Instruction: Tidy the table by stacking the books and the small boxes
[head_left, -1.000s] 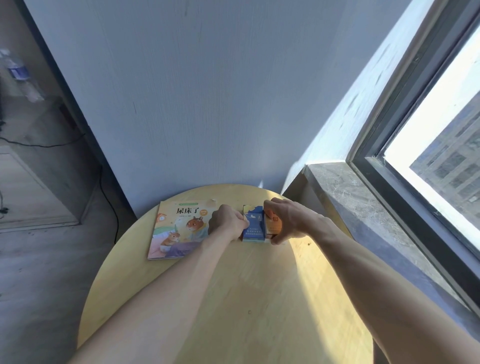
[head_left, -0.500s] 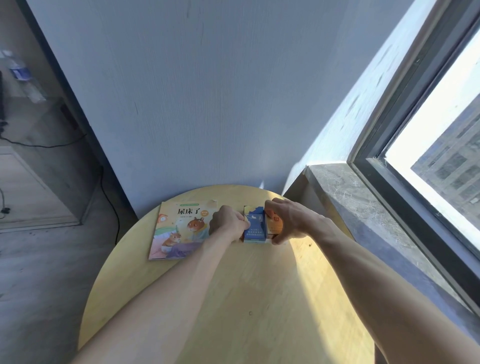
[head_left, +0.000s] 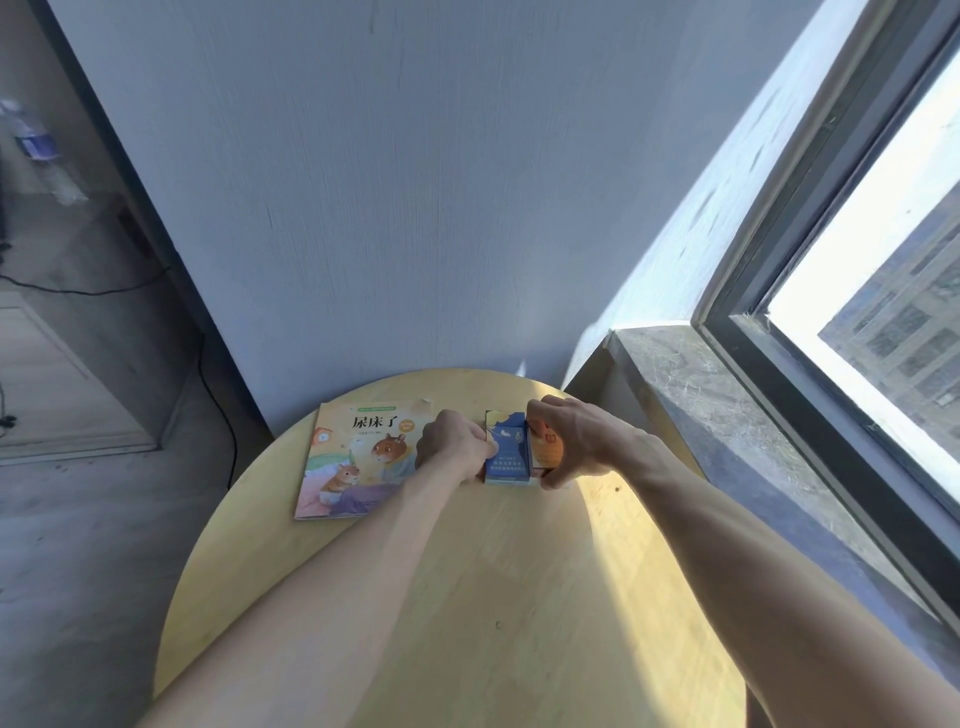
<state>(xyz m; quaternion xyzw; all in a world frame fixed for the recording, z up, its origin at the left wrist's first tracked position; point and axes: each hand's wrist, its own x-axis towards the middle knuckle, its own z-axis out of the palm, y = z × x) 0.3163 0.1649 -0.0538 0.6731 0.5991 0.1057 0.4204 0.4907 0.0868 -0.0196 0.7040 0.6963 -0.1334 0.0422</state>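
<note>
On the round wooden worktop (head_left: 467, 597), pushed against a pale grey wall (head_left: 415, 182), both hands meet at the far edge around two small boxes. The left hand (head_left: 453, 441) is curled, its knuckles up, and its fingers grip the left side of the blue box (head_left: 506, 453), which lies flat with its printed face up. The right hand (head_left: 576, 441) comes in from the other side with its fingers bent over the far end and its thumb at the near end of the orange box (head_left: 546, 451), holding it just beside the blue one, the two boxes touching side by side. Whether the orange box rests on the worktop or is lifted a little cannot be told, since the hand covers most of it. To the left of the boxes lies a picture book (head_left: 358, 462) with cartoon hamsters on its cover, flat on the worktop and slightly turned; the left hand overlaps its right edge, and it is unclear whether another book lies under it. Sunlight falls in a bright band across the right part of the worktop. On the right a stone windowsill (head_left: 691, 395) runs beneath a dark-framed window (head_left: 831, 291). At the far left a black cable (head_left: 218, 405) trails down to the grey floor (head_left: 78, 545).
</note>
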